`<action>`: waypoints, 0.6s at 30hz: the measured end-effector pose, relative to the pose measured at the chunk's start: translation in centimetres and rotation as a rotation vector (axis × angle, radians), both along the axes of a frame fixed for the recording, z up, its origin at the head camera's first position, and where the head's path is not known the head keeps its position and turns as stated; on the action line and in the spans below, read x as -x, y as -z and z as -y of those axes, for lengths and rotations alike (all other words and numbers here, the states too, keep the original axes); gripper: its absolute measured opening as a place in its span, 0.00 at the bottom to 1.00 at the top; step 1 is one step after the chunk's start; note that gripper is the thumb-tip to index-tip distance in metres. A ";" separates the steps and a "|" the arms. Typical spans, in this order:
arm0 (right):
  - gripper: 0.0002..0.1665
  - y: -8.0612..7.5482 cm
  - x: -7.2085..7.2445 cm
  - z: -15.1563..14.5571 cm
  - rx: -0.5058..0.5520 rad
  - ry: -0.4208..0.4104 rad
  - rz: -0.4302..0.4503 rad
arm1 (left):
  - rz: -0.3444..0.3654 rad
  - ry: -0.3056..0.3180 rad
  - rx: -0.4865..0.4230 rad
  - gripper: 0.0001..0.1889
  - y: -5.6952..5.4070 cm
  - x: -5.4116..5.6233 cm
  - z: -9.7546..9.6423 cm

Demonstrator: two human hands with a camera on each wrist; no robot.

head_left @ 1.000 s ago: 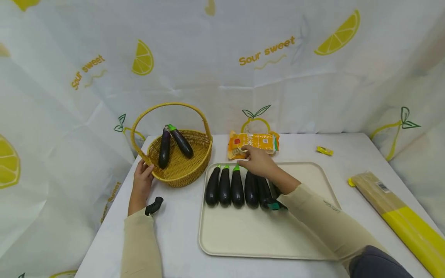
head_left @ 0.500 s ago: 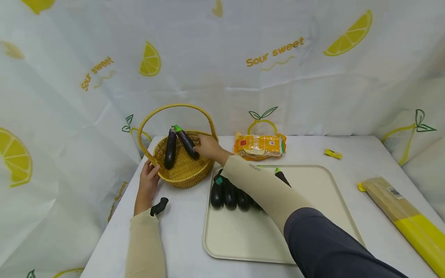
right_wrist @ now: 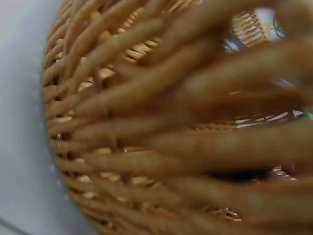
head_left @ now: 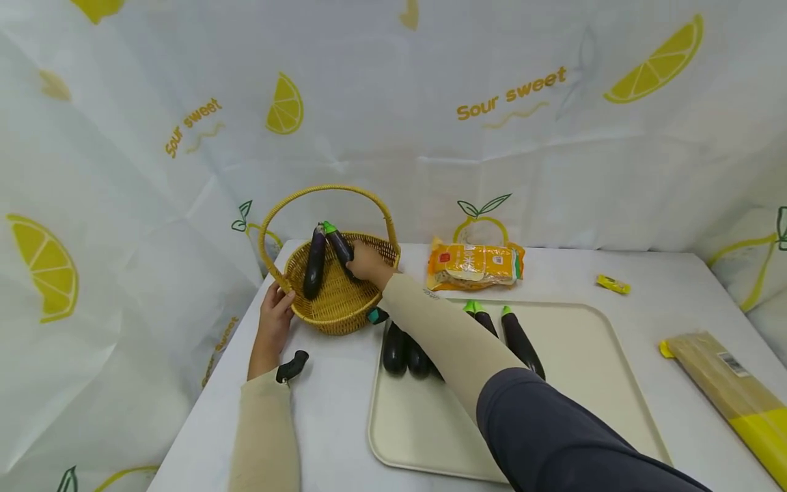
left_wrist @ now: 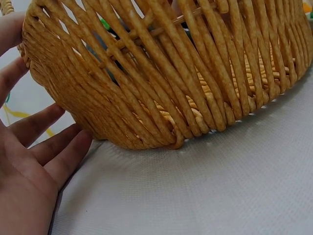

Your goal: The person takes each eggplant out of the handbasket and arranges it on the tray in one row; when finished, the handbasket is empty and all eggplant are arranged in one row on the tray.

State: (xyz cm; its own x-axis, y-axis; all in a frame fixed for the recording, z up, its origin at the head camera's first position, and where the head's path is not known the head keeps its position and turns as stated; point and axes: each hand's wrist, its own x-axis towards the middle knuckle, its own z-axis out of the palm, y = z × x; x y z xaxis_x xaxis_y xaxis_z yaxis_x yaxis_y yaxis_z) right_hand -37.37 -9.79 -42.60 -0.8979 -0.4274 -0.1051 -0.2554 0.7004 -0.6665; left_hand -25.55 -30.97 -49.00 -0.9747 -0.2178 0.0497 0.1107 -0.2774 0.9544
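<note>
The wicker basket [head_left: 335, 321] with its arched handle holds two dark eggplants. My left hand [head_left: 274, 318] holds the basket's left side at the rim; in the left wrist view its fingers [left_wrist: 39, 125] lie against the woven wall. Inside the basket, my right hand [head_left: 367, 263] grips the right-hand eggplant [head_left: 339, 247], whose green stem points away and whose lower end is partly behind the fingers. The other eggplant [head_left: 315, 263] leans beside it on the left. In the right wrist view, blurred wicker [right_wrist: 171, 132] fills most of the picture.
A beige tray [head_left: 430, 437] with several eggplants [head_left: 521, 342] lies right of the basket, partly under the right sleeve. Behind it sits an orange food packet [head_left: 476, 265]. A small yellow packet [head_left: 613, 284] and a long noodle-like pack [head_left: 725, 383] lie further right. A printed curtain stands behind.
My right hand has moved left from above the tray into the basket and taken hold of the right-hand eggplant, which has turned slightly. My left hand stays on the basket. The view has shifted a little.
</note>
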 end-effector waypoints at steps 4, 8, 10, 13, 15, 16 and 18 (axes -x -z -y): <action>0.36 0.0 -0.4 -0.3 0.064 0.039 0.029 | 0.015 0.028 0.029 0.29 -1.1 -0.7 -0.7; 0.37 -0.9 -0.8 -0.8 0.164 0.086 0.042 | 0.010 0.029 0.047 0.29 -1.8 -0.8 -0.8; 0.39 -1.6 -1.4 -1.3 0.209 0.096 0.054 | 0.016 0.022 0.037 0.29 -1.6 -0.7 -0.6; 0.42 -3.0 -2.6 -2.4 0.268 0.085 0.075 | 0.022 0.013 0.001 0.28 -0.9 -0.4 -0.2; 0.42 -3.8 -3.6 -3.4 0.310 0.070 0.103 | 0.027 0.010 -0.009 0.28 -0.5 -0.3 0.0; 0.42 -4.1 -4.0 -4.0 0.336 0.059 0.121 | 0.028 0.004 -0.011 0.27 -0.3 -0.3 0.0; 0.41 -4.6 -4.9 -5.5 0.365 0.043 0.143 | 0.020 -0.003 -0.007 0.27 -0.1 -0.3 0.1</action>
State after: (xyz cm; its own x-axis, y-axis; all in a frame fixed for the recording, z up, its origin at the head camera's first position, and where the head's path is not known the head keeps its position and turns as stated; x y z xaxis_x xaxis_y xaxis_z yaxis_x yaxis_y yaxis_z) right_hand -32.49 -4.32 -37.99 -0.9032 -0.4221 -0.0782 -0.1180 0.4191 -0.9003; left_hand -25.27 -31.11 -48.91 -0.9748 -0.2214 0.0287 0.0927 -0.2841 0.9543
